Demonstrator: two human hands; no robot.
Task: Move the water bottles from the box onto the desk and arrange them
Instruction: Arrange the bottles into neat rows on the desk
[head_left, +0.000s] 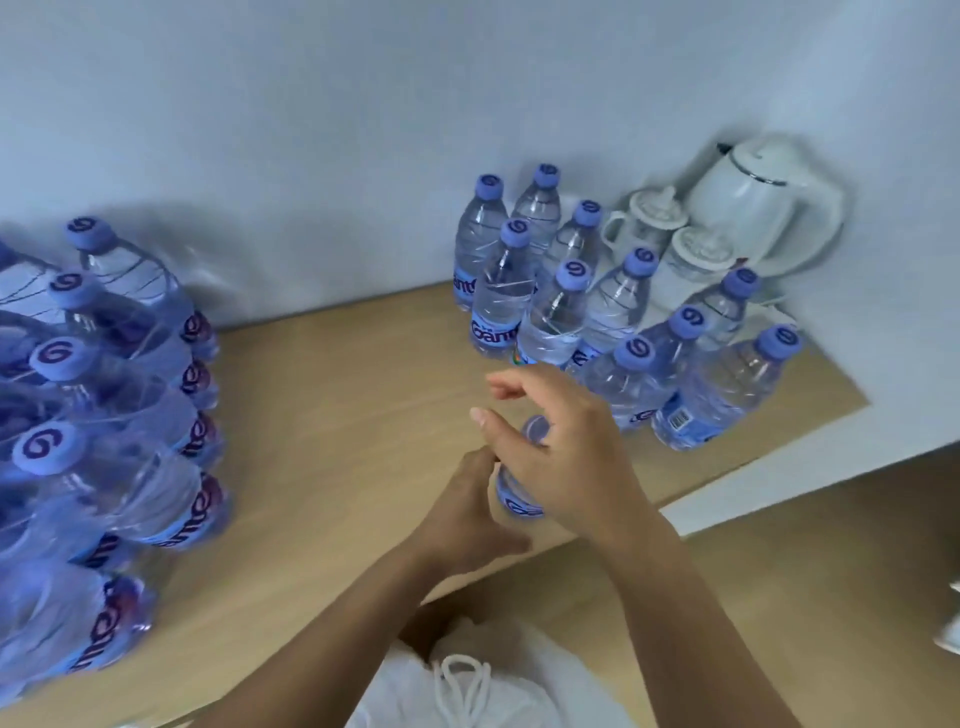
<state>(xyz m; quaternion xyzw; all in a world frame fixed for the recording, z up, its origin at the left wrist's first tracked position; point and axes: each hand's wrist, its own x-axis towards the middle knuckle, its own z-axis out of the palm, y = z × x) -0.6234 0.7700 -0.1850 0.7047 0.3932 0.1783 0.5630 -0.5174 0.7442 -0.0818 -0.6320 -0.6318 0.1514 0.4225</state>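
Plastic bottle (521, 488) upright between hands (550, 457)

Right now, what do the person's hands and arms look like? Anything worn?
Both forearms are bare as far as the frame shows: no sleeves, gloves, watch or rings visible. The left hand and right hand have short plain nails. White clothing with a white drawstring shows at the bottom edge.
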